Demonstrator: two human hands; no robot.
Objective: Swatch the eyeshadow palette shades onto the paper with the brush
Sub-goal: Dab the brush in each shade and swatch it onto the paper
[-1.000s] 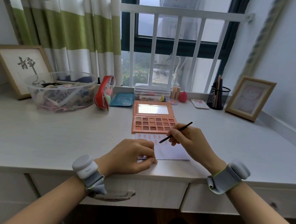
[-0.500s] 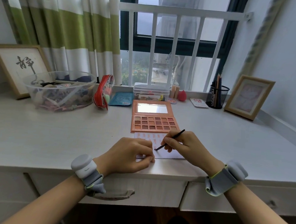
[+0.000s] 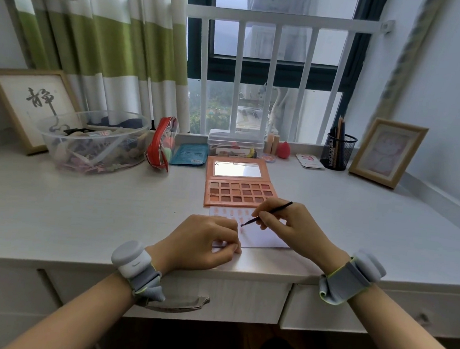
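An open orange eyeshadow palette with a mirror in its lid lies on the desk, its shades in three rows. Just in front of it lies a white paper with several pinkish swatches along its top. My right hand grips a thin black brush, whose tip touches the paper near its left part. My left hand rests with curled fingers on the paper's left edge and covers that corner.
A clear bowl of oddments, a red pouch and a blue packet stand at the back left. A clear box, a pink sponge, a mesh pencil cup and two framed pictures line the back. The desk edge is near.
My right hand has brought the brush down from above the palette's front edge to the paper, and its tip now touches the sheet. The left hand has stayed on the paper.
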